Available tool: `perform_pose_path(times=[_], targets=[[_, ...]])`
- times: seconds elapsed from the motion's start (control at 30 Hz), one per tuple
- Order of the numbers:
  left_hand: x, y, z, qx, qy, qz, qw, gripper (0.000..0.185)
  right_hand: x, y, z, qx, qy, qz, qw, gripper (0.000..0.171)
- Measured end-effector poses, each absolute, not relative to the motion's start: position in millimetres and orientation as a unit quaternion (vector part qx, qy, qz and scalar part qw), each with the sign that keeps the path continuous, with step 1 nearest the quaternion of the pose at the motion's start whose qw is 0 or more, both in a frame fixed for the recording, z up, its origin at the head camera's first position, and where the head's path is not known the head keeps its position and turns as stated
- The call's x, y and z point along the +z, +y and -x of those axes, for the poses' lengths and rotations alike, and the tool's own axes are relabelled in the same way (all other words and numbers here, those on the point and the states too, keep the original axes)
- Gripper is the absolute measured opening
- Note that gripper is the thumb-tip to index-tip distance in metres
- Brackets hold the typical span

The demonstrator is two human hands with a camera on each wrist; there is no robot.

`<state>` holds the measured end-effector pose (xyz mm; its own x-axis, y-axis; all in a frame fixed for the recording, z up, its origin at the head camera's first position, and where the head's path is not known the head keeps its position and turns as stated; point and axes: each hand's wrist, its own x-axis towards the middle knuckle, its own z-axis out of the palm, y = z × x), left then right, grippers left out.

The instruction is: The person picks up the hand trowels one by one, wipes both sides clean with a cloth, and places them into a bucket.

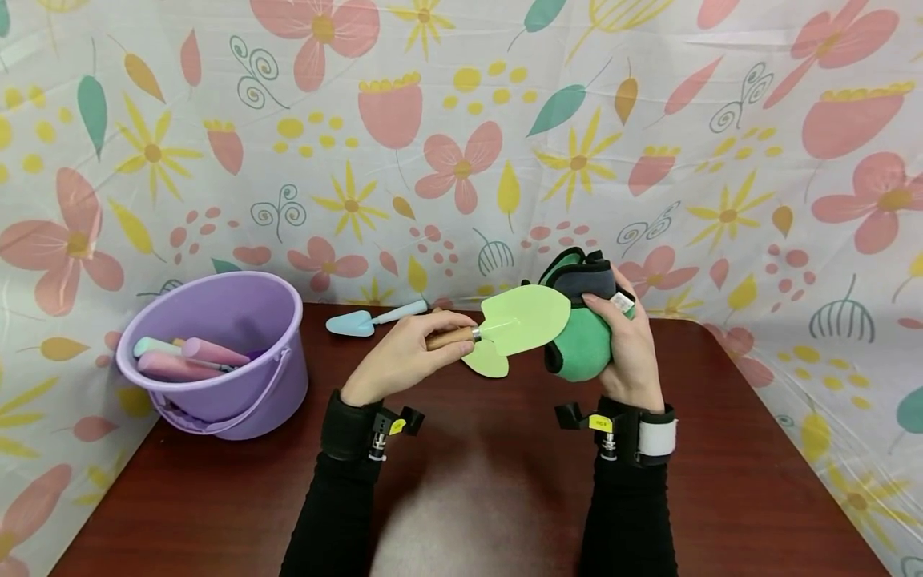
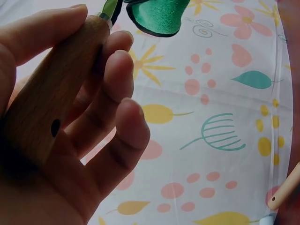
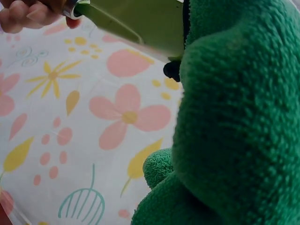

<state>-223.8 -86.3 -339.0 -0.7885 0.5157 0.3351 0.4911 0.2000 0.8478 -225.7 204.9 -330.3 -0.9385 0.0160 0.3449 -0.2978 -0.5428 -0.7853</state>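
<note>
Here, seen from the head camera, the left hand (image 1: 404,353) gripped the wooden handle of a green trowel (image 1: 522,320), its blade raised above the table (image 1: 469,497) and touching a green glove (image 1: 584,340). The right hand (image 1: 630,353) curled round that glove, holding it up just beside the blade. A blue trowel (image 1: 368,320) lay near the backdrop, and a purple bucket (image 1: 223,385) of pastel tools stood well apart at the left.

From the left wrist, the fingers (image 2: 117,93) wrapped loosely round the handle (image 2: 51,103), thumb on top, with the glove (image 2: 157,16) at the blade end.

From the right wrist, the glove (image 3: 234,126) filled the frame, the blade (image 3: 136,23) resting against it; the right hand itself was out of sight.
</note>
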Motion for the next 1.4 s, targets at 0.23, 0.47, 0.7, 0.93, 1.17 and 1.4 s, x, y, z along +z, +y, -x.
perform_pose_path(times=[0.23, 0.47, 0.7, 0.93, 1.17, 1.4], targets=[[-336.6, -87.0, 221.9, 0.532, 0.784, -0.320, 0.000, 0.027, -338.6, 203.9, 231.0, 0.845, -0.513, -0.140, 0.049, 0.062], [-335.2, -85.1, 219.9, 0.526, 0.782, -0.334, -0.008, 0.027, -346.2, 192.5, 237.7, 0.826, -0.539, -0.164, 0.029, 0.058], [-332.7, -81.3, 216.5, 0.509, 0.783, -0.357, -0.023, 0.025, -342.4, 178.2, 233.1, 0.823, -0.530, -0.205, 0.005, 0.060], [-330.3, -75.8, 211.7, 0.489, 0.790, -0.370, -0.008, 0.028, -343.0, 171.3, 229.1, 0.811, -0.514, -0.278, -0.016, 0.066], [-331.3, -74.4, 213.3, 0.466, 0.800, -0.377, -0.012, 0.026, -342.5, 173.8, 228.8, 0.835, -0.483, -0.262, -0.023, 0.050], [-334.7, -76.0, 217.4, 0.470, 0.799, -0.375, -0.003, 0.026, -342.0, 177.5, 232.5, 0.856, -0.457, -0.242, -0.019, 0.049]])
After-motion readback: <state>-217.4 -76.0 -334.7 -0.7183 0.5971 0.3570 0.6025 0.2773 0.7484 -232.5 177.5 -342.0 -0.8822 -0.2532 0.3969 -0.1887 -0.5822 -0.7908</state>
